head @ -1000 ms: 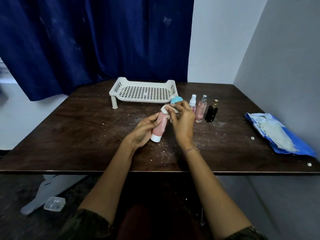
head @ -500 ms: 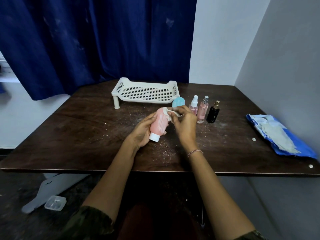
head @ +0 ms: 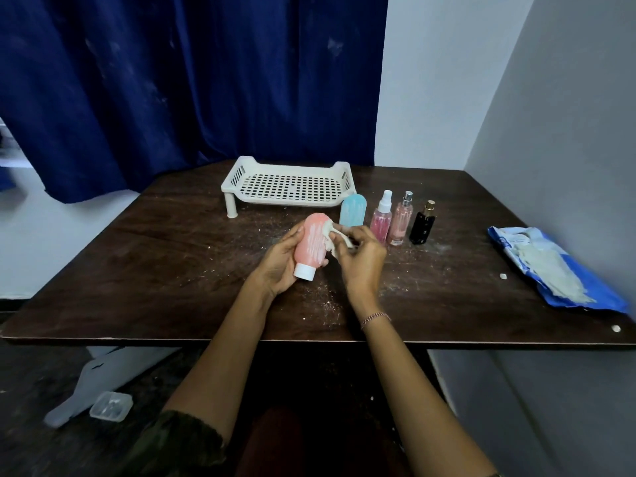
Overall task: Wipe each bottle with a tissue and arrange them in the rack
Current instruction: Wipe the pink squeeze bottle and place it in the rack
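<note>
Dark brown and flecked with white crumbs, the desk [head: 172, 270] stands in a room corner, its near edge crossing the lower view. Below that edge, on the floor at the left, lies a small clear box [head: 110, 406]. Two bare forearms reach over the edge, the right one with a bracelet [head: 375, 317] at the wrist. The hands meet close together above the middle of the desk. The left hand [head: 280, 270] is curled round the pink bottle [head: 311, 246] and holds it tilted off the desk, its white cap [head: 304, 271] low and toward the person, its rounded end up and away. White streaks run down its front. The right hand [head: 361, 266] pinches a crumpled tissue [head: 329, 235] against the bottle's upper right side. Just behind the hands a blue bottle [head: 352, 211] stands upright, and to its right, in a row, stand a white-topped spray [head: 381, 218], a silver-topped spray [head: 400, 220] and a black bottle [head: 422, 223]. Well apart at the far right, by the wall, a blue tissue pack [head: 557, 270] lies flat with white sheets showing. Behind the bottles the white rack [head: 285, 202] sits on short legs near the desk's back edge. A blue curtain [head: 172, 80] hangs behind it, with pale walls to the right.
</note>
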Demonstrator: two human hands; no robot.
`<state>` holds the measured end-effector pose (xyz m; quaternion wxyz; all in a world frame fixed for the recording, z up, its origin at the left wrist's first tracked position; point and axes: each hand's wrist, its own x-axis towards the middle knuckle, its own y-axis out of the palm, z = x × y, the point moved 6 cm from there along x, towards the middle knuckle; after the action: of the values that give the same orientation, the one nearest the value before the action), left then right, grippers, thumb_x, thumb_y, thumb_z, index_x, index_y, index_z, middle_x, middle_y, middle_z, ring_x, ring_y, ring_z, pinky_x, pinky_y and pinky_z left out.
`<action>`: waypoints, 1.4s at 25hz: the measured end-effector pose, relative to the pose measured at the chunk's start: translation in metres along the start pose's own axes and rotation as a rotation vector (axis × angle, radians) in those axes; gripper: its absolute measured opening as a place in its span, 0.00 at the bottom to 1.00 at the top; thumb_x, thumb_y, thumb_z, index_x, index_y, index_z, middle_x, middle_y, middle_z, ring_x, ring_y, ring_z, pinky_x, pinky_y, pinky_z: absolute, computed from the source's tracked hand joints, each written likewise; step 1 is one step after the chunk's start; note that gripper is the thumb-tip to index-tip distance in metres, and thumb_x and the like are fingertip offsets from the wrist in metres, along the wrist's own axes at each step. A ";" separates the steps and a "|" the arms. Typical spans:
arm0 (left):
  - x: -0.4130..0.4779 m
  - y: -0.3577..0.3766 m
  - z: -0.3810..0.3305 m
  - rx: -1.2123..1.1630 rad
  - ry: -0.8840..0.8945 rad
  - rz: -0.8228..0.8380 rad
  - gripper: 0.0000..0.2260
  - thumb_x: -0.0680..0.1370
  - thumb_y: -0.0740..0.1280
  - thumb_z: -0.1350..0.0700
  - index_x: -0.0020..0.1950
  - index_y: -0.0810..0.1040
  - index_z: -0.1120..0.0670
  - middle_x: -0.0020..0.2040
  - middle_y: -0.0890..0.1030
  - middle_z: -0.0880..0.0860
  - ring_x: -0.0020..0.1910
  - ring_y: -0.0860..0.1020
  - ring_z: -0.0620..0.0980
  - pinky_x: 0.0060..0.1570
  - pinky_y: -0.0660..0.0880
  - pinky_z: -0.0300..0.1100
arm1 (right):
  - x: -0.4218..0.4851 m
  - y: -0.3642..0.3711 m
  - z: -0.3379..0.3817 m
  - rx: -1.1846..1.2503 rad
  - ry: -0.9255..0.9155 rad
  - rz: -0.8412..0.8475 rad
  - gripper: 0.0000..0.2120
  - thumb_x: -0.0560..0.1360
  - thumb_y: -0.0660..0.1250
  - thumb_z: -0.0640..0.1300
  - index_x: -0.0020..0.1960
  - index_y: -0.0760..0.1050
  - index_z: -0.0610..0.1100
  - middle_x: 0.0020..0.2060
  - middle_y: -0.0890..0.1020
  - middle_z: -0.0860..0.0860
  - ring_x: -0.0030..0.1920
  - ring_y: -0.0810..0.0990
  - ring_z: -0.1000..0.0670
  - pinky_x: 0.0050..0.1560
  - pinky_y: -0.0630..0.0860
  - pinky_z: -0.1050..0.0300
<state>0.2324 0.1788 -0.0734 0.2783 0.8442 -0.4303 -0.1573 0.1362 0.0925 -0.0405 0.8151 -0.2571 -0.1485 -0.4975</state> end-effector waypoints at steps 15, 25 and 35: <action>0.009 -0.012 -0.003 -0.040 0.086 -0.080 0.11 0.82 0.54 0.58 0.61 0.72 0.58 0.53 0.78 0.55 0.51 0.77 0.49 0.51 0.77 0.43 | -0.011 0.007 0.001 -0.016 0.002 -0.006 0.07 0.70 0.72 0.36 0.48 0.81 0.41 0.45 0.82 0.49 0.44 0.78 0.56 0.48 0.73 0.71; 0.012 -0.022 -0.006 -0.083 0.152 -0.195 0.16 0.82 0.54 0.57 0.69 0.67 0.57 0.59 0.75 0.55 0.53 0.76 0.48 0.54 0.75 0.43 | -0.029 0.019 0.004 -0.041 0.017 0.094 0.07 0.70 0.72 0.37 0.48 0.81 0.39 0.46 0.82 0.48 0.44 0.78 0.54 0.45 0.69 0.74; 0.006 -0.009 -0.002 -0.108 0.094 -0.050 0.13 0.82 0.53 0.57 0.66 0.66 0.56 0.54 0.78 0.62 0.46 0.82 0.52 0.47 0.80 0.45 | -0.014 0.013 0.015 -0.121 -0.064 0.093 0.06 0.71 0.70 0.35 0.48 0.80 0.38 0.47 0.81 0.46 0.47 0.80 0.51 0.53 0.75 0.61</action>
<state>0.2429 0.1788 -0.0775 0.3393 0.8449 -0.3865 -0.1473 0.1419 0.1161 -0.0389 0.8150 -0.3284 -0.1322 -0.4588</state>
